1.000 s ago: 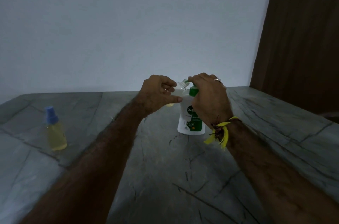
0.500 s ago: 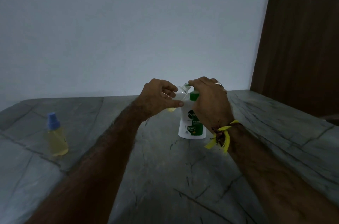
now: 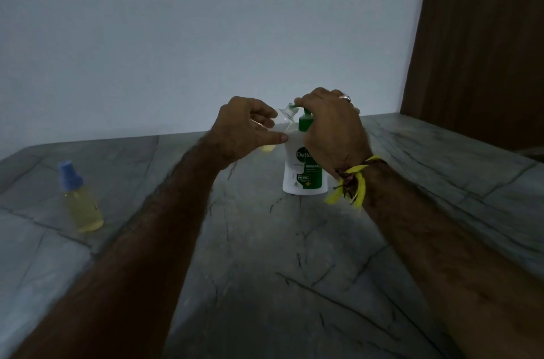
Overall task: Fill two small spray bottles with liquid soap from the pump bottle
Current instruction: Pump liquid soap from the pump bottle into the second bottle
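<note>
A white pump bottle (image 3: 303, 170) with a green pump and green label stands on the grey stone counter (image 3: 265, 255). My right hand (image 3: 332, 126) lies over the pump head, its fingers curled round the top. My left hand (image 3: 244, 129) grips a small clear spray bottle (image 3: 284, 118), uncapped and tilted, with its open neck right at the pump's nozzle. A little yellow liquid shows at that bottle's bottom below my hand. A second small spray bottle (image 3: 81, 202), holding yellow liquid and wearing a blue cap, stands upright at the left.
A pale wall rises just behind the counter's back edge. A dark wooden door or panel (image 3: 482, 43) fills the right. The counter stretches wide toward me and to both sides.
The hands and both bottles keep the same pose. The pump head now sits higher under my right hand, showing more of its green stem. The camera view has shifted slightly.
</note>
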